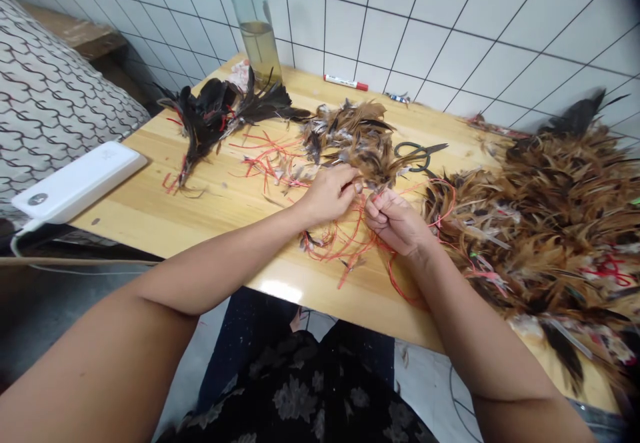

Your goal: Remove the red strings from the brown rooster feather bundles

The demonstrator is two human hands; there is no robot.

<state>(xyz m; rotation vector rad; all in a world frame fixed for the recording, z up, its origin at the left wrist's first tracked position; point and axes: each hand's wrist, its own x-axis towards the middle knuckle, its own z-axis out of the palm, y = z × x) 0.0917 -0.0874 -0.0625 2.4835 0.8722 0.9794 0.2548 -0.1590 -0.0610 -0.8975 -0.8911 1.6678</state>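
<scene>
My left hand point(329, 193) is closed in a pinch on a bunch of brown feathers point(353, 138) at the middle of the wooden table point(165, 183). Close beside it, my right hand point(397, 222) is curled shut around the bunch's lower end and some red string point(350, 243). Loose red strings lie under and around both hands. Black-handled scissors point(417, 153) lie just behind the hands.
A big heap of brown feathers point(550, 223) fills the table's right side. A pile of black feathers point(215, 113) lies at the back left near a water bottle point(255, 23). A red marker point(346, 82) rests by the tiled wall. A white power bank point(75, 183) overhangs the left edge.
</scene>
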